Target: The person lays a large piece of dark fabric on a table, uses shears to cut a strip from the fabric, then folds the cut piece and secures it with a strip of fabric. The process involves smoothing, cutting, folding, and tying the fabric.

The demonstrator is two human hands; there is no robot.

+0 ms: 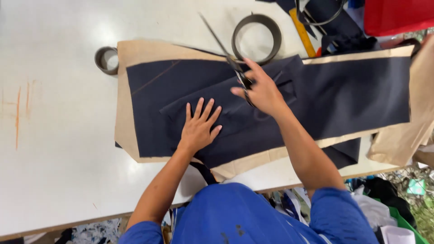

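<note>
Open bench (54,149) lies left of the dark fabric (181,90); tape rolls (256,38), yellow ruler (302,31) and red bin (398,16) crowd the far edge.

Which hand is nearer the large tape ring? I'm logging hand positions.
Right. The right hand, holding scissors, sits just below the large tape ring. The left hand lies flat on the dark fabric, farther down-left.

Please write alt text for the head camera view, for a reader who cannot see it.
A person's right hand holds scissors over dark navy fabric lying on tan paper, while the left hand presses the fabric flat. Two tape rolls lie on the white table.
</note>
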